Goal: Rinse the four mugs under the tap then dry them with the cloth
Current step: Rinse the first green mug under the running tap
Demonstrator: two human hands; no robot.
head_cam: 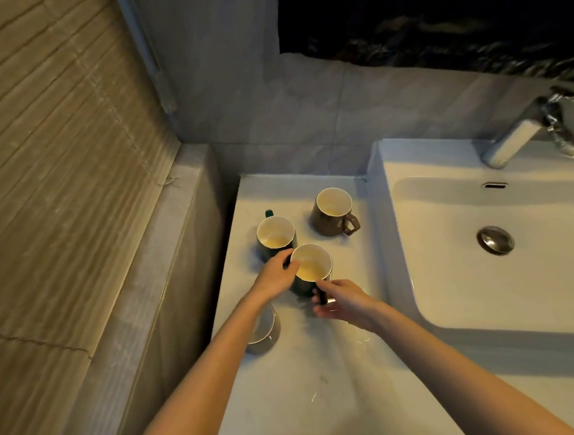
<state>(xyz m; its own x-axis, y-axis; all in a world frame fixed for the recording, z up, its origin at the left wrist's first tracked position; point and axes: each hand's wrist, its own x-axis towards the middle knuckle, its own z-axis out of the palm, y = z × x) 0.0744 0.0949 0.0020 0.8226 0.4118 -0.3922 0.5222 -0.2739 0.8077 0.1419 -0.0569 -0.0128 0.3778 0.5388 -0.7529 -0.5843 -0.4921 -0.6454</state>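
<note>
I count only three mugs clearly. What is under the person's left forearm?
A fourth mug stands on the counter there. Only its pale rim and grey side show; the left forearm covers the rest, so its handle cannot be seen.

Pale-rimmed ceramic mug (265,332) nearest the viewer: largely covered by the left forearm (221,359); body colour and handle cannot be told.

Front dark green ceramic mug (312,267): outer wall mostly masked by the left hand (276,276) and right hand (345,303); handle concealed within the right fingers (only a dark sliver shows).

Rear dark green ceramic mug (276,233): lower body hidden behind the front one.

Brown ceramic mug (325,223): pale mark near its handle too small to read.

Chrome tap (513,141): blurred, cut by the right edge, as is the white ceramic basin (454,272).

Both forearms run off the bottom edge.
</note>
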